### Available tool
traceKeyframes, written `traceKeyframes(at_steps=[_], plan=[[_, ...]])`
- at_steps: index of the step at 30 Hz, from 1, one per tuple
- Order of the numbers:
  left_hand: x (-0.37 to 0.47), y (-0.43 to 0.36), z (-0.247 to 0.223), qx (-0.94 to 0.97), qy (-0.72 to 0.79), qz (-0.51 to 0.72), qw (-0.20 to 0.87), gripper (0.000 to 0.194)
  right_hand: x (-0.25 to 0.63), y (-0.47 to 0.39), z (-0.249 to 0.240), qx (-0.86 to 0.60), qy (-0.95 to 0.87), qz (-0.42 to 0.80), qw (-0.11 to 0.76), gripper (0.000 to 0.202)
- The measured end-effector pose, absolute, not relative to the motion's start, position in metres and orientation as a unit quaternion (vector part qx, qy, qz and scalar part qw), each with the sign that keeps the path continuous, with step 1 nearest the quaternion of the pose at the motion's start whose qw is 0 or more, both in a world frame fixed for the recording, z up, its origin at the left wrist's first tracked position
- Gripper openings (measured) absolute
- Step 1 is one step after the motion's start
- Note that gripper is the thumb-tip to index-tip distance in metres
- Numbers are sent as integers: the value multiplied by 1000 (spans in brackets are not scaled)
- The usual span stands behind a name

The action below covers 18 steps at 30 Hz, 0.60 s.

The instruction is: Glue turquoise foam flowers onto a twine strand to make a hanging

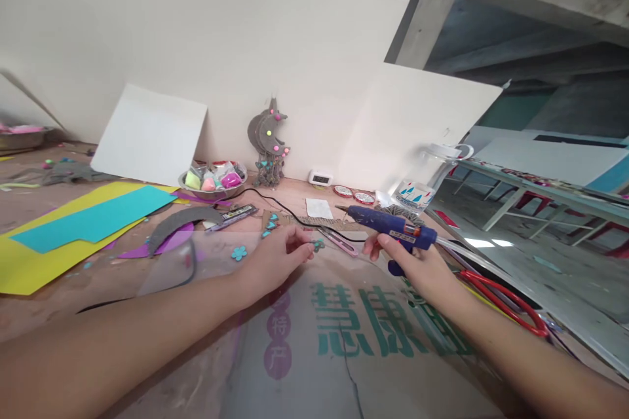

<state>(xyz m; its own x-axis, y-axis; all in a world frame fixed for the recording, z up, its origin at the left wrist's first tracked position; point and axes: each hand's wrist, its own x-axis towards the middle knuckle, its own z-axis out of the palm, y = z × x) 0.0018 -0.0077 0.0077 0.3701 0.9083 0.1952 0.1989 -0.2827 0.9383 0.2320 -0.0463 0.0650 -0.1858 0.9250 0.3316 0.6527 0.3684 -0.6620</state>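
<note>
My right hand (410,258) grips the handle of a blue hot glue gun (388,226), its nozzle aimed left, with a clear glue stick trailing out of the back. Between the thumb and fingers of my left hand (282,258) is a small teal-grey piece (318,245), perhaps a flower; its exact shape is too small to tell. A blue foam flower (239,253) lies to the left of that hand. Beyond the hands are a pink craft knife (339,242) and several small blue hearts (269,226). A printed plastic sheet (304,366) covers the work surface below my hands.
A grey moon ornament (268,134) stands against the white board. Near it are a bowl of coloured clay (213,180), a small digital clock (320,177) and a plastic jug (422,177). Yellow and blue sheets (93,219) lie left; red-handled scissors (511,304) lie right. A black cord (285,206) crosses the table.
</note>
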Motion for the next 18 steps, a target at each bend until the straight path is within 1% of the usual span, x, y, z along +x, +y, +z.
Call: traceKeyframes(at_steps=[4, 8, 10, 14, 18], plan=[[1, -8, 7, 705, 397, 391, 438, 15, 236, -29, 79, -554, -744, 168, 333, 36], [1, -8, 5, 714, 397, 388, 427, 14, 243, 20, 81, -585, -752, 113, 283, 40], [1, -8, 5, 716, 399, 385, 425, 15, 244, 49, 76, -613, -747, 81, 246, 37], [2, -7, 6, 715, 398, 384, 428, 16, 241, 94, 52, -645, -719, 70, 249, 35], [3, -8, 7, 710, 395, 389, 434, 15, 241, 112, 29, -666, -702, 73, 242, 38]])
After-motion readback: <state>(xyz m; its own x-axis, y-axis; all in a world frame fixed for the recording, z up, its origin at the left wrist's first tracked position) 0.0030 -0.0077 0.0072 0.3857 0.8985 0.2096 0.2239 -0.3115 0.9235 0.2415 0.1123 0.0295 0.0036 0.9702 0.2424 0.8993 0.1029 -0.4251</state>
